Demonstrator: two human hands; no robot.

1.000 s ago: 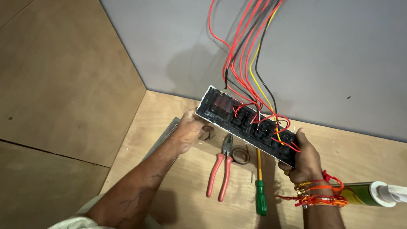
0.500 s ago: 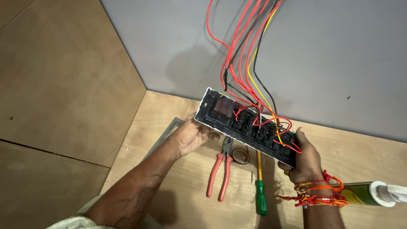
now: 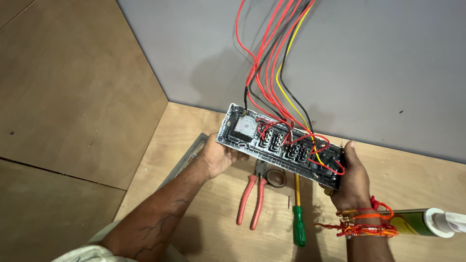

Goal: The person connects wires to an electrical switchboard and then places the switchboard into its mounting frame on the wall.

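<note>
Switch plate at frame centre, held above wooden surface | left hand and right hand clamp its ends | likely rigid, light, tethered by wires; grip edges.

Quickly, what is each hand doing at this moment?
Left hand: closed on the left end of the switch plate, wired back facing up.
Right hand: closed on the plate's right end.

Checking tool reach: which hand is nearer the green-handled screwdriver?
Right. The right hand grips the switch plate's end just up and right of the green-handled screwdriver. The left hand holds the opposite end, beyond the red-handled pliers.
</note>
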